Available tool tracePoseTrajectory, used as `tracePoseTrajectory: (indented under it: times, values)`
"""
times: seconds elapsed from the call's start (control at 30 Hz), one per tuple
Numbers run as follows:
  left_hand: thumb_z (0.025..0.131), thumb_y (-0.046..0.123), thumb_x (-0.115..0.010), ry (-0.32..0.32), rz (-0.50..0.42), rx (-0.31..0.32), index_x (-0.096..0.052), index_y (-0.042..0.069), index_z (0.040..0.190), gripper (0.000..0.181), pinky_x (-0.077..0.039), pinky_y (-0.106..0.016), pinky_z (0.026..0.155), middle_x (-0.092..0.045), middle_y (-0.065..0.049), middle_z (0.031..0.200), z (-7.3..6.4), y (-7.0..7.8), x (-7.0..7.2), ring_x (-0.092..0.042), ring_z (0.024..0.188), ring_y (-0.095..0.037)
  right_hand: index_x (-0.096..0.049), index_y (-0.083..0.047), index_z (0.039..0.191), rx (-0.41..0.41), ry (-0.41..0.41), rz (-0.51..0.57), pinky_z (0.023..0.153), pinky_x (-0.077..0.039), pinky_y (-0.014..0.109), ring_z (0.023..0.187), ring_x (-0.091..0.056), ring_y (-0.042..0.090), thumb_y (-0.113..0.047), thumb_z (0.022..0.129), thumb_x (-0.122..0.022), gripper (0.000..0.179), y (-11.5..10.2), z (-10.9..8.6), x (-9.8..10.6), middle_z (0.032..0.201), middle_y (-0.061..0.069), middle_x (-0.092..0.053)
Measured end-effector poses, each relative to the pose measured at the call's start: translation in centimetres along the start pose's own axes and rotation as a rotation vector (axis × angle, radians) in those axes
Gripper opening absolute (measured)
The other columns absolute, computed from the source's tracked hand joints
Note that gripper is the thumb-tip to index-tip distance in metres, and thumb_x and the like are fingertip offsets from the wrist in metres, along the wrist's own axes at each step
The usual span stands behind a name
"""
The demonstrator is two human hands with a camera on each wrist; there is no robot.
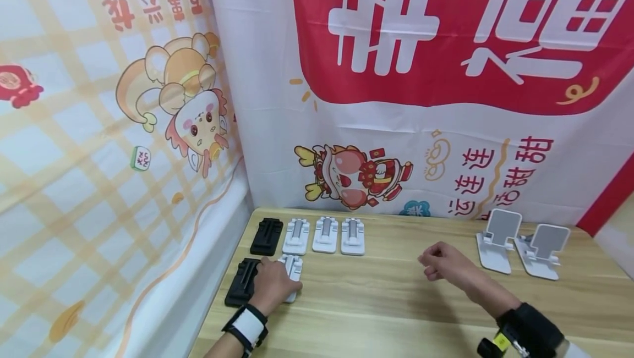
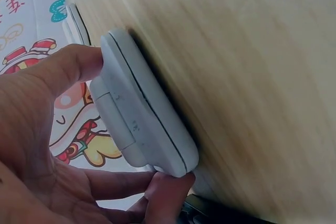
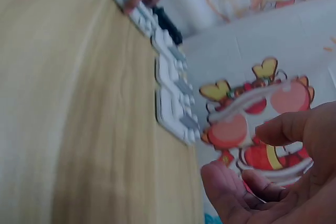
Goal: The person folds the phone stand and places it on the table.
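Note:
My left hand (image 1: 273, 286) grips a folded white phone stand (image 1: 294, 266) by its edges, at the left of the table. In the left wrist view, thumb and fingers pinch opposite ends of this folded stand (image 2: 142, 103), close over the wood. A black folded stand (image 1: 240, 286) lies right beside the hand. Over the middle of the table hovers my right hand (image 1: 448, 264), its fingers loosely curled with nothing between them. The right wrist view also shows this hand (image 3: 283, 182) holding nothing.
Behind the left hand, a black folded stand (image 1: 267, 237) and three white ones (image 1: 325, 235) line up along the table's (image 1: 366, 303) back. Two unfolded white stands (image 1: 502, 231) stand at the right. Printed cloths (image 1: 267, 99) hang behind and to the left.

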State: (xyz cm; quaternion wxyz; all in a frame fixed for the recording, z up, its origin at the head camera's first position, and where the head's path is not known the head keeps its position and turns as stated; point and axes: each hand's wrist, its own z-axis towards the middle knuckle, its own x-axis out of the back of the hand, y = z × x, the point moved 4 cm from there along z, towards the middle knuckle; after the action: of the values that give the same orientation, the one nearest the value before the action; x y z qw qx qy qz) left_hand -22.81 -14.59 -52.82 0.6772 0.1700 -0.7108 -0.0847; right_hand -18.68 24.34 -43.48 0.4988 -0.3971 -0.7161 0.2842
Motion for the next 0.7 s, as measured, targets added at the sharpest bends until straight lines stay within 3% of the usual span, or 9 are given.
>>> tracePoseTrajectory:
  times: [0.13,0.3,0.4,0.47,0.6,0.7]
  values:
    - [0.056,0.040,-0.084,-0.010,-0.026,0.005,-0.066,-0.008,0.085,0.060,-0.048,-0.038,0.055,-0.047,-0.022,0.095,-0.1,-0.3,0.2,-0.046,0.079,-0.028,-0.050,0.009,0.112,0.154,0.146,-0.225,0.066,-0.055,0.033,0.081,-0.061,0.020,-0.022,0.095,-0.055,0.036,-0.1,1.5,3.2,0.099,0.019,-0.060]
    - [0.059,0.044,-0.085,-0.003,-0.042,-0.013,-0.064,-0.011,0.096,0.070,-0.048,-0.037,0.054,-0.047,-0.020,0.095,-0.4,-0.7,0.5,-0.046,0.081,-0.027,-0.057,0.012,0.101,0.444,0.482,-0.563,0.067,-0.050,0.049,0.080,-0.058,0.038,-0.011,0.088,-0.058,0.027,0.1,3.7,8.6,0.092,0.027,-0.060]
    - [0.065,0.050,-0.081,0.017,0.014,-0.040,-0.059,-0.015,0.109,0.082,-0.050,-0.039,0.060,-0.050,-0.021,0.096,-1.3,-0.5,1.0,-0.049,0.083,-0.029,-0.056,0.017,0.103,0.525,0.647,-0.716,0.067,-0.046,0.059,0.084,-0.052,0.050,0.000,0.082,-0.061,0.028,1.2,5.1,11.8,0.095,0.036,-0.055]
    - [0.070,0.054,-0.076,0.038,0.066,-0.069,-0.054,-0.018,0.119,0.091,-0.053,-0.043,0.067,-0.052,-0.025,0.100,-2.3,-0.1,1.6,-0.053,0.089,-0.033,-0.055,0.019,0.109,0.527,0.686,-0.827,0.068,-0.045,0.062,0.089,-0.049,0.055,0.004,0.079,-0.063,0.034,2.2,6.0,13.6,0.101,0.040,-0.053]
    - [0.077,0.061,-0.067,0.046,0.113,-0.137,-0.047,-0.020,0.129,0.098,-0.052,-0.051,0.082,-0.053,-0.034,0.116,-5.1,0.9,2.9,-0.054,0.105,-0.042,-0.053,0.018,0.118,0.495,0.588,-1.007,0.073,-0.047,0.064,0.094,-0.052,0.055,0.005,0.078,-0.064,0.043,4.8,7.9,16.0,0.110,0.041,-0.054]
    - [0.078,0.064,-0.063,0.007,0.068,-0.157,-0.048,-0.017,0.130,0.097,-0.051,-0.051,0.084,-0.054,-0.032,0.118,-6.9,1.6,3.7,-0.054,0.106,-0.040,-0.057,0.013,0.111,0.514,0.531,-1.047,0.068,-0.050,0.059,0.080,-0.059,0.047,0.007,0.080,-0.061,0.032,6.6,8.6,17.0,0.091,0.032,-0.063]
